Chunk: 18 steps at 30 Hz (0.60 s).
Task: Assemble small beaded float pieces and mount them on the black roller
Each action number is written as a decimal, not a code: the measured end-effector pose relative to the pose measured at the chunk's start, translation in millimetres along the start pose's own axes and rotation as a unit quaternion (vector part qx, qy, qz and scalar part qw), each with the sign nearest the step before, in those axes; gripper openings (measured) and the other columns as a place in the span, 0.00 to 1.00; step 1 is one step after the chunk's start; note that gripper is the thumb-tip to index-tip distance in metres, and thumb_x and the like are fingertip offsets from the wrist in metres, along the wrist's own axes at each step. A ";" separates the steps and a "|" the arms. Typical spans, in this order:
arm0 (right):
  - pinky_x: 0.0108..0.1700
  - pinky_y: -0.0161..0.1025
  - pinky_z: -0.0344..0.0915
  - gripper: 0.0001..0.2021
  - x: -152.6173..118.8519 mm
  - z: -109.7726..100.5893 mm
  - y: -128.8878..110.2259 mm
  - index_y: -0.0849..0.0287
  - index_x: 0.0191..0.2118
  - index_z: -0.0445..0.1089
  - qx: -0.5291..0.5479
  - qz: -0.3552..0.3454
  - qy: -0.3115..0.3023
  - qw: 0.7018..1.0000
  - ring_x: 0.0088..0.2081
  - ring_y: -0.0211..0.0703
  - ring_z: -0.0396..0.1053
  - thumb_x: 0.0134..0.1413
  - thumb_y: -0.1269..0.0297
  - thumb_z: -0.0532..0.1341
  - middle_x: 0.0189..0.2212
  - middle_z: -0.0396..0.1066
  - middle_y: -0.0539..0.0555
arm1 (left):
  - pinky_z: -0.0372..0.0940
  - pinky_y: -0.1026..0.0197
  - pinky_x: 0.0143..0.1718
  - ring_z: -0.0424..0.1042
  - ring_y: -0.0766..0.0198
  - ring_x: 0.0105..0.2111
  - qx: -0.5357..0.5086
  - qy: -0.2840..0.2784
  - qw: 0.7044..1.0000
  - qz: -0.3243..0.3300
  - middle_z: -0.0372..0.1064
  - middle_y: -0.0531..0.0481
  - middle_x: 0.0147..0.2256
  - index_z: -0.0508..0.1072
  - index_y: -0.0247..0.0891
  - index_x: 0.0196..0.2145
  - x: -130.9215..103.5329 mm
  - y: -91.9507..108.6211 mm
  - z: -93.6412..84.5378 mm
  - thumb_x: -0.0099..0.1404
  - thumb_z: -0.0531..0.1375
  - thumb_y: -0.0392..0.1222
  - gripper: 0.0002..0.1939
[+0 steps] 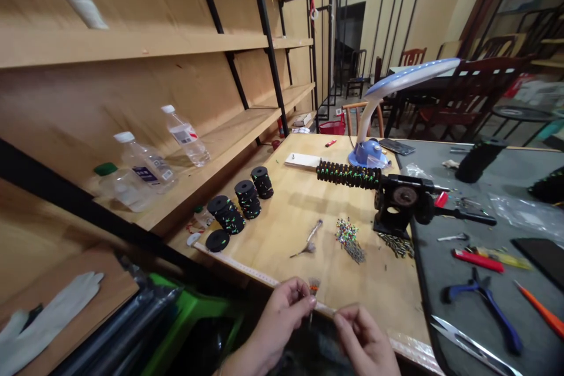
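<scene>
My left hand [285, 312] is closed in a pinch near the front edge of the wooden table. A small clear, fan-shaped piece with orange on it [314, 286] stands up from its fingertips. To its right, my right hand [362, 336] pinches thumb against finger; anything between them is too small to make out. Beyond the hands lie a pile of small coloured beads [346, 230] and a pile of small grey metal pieces [355, 252]. A thin tool with a pale handle [314, 236] lies left of these, beside a small feathery grey piece [309, 248].
A black clamped device [403, 197] carries a row of black foam rings [348, 174]. Black foam spools [229, 214] stand at the left edge. On the grey mat are blue pliers [482, 299], scissors [467, 341] and a red knife [478, 260]. A blue lamp [368, 153] stands behind; bottles [187, 136] occupy the shelf.
</scene>
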State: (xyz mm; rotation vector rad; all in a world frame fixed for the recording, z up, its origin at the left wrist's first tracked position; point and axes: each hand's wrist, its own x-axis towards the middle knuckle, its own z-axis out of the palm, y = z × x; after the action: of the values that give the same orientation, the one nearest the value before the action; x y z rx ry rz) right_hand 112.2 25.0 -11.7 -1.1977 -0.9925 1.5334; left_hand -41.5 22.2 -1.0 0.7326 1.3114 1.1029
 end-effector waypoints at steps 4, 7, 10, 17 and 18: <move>0.22 0.33 0.52 0.22 -0.3 2.2 1.2 0.60 0.23 0.69 -0.023 -0.018 -0.026 0.999 0.18 0.35 0.54 0.43 0.42 0.65 0.15 0.57 0.44 | 0.53 0.70 0.22 0.57 0.72 0.22 0.014 0.003 0.999 0.038 0.60 0.57 0.22 0.65 0.35 0.25 -2.8 -7.8 13.3 0.53 0.67 0.49 0.17; 0.22 0.32 0.51 0.21 -1.7 1.2 6.7 0.60 0.24 0.69 -0.027 -0.041 0.004 0.999 0.19 0.35 0.54 0.46 0.44 0.65 0.15 0.58 0.44 | 0.57 0.70 0.20 0.60 0.70 0.23 0.018 -0.015 0.999 0.044 0.63 0.54 0.25 0.64 0.36 0.25 -3.3 -10.3 18.0 0.53 0.66 0.51 0.18; 0.23 0.33 0.53 0.21 -0.3 -1.9 9.6 0.60 0.25 0.70 -0.037 -0.039 -0.007 0.999 0.20 0.36 0.56 0.46 0.44 0.65 0.16 0.61 0.46 | 0.57 0.70 0.18 0.59 0.71 0.21 0.031 -0.020 0.998 0.050 0.61 0.56 0.23 0.64 0.36 0.26 -4.2 -13.8 21.3 0.52 0.67 0.50 0.18; 0.23 0.34 0.56 0.21 2.8 -7.9 5.5 0.60 0.24 0.71 -0.025 -0.025 0.003 0.999 0.20 0.37 0.59 0.42 0.44 0.67 0.16 0.64 0.47 | 0.61 0.70 0.20 0.64 0.69 0.23 0.055 -0.007 0.996 0.068 0.64 0.54 0.22 0.65 0.36 0.26 -6.1 -19.4 26.6 0.54 0.66 0.45 0.14; 0.23 0.34 0.56 0.21 2.7 -8.1 4.8 0.60 0.24 0.71 -0.019 -0.020 0.006 1.000 0.19 0.37 0.59 0.41 0.44 0.67 0.16 0.64 0.47 | 0.61 0.70 0.20 0.65 0.68 0.23 0.058 -0.008 0.996 0.070 0.65 0.54 0.22 0.65 0.36 0.26 -6.4 -20.0 26.9 0.55 0.65 0.44 0.13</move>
State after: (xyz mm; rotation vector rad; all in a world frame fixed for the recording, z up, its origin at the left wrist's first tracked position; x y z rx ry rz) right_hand 118.9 26.9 -18.5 -1.2053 -1.0356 1.4807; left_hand -10.5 13.6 -12.5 0.9296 1.3355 1.1366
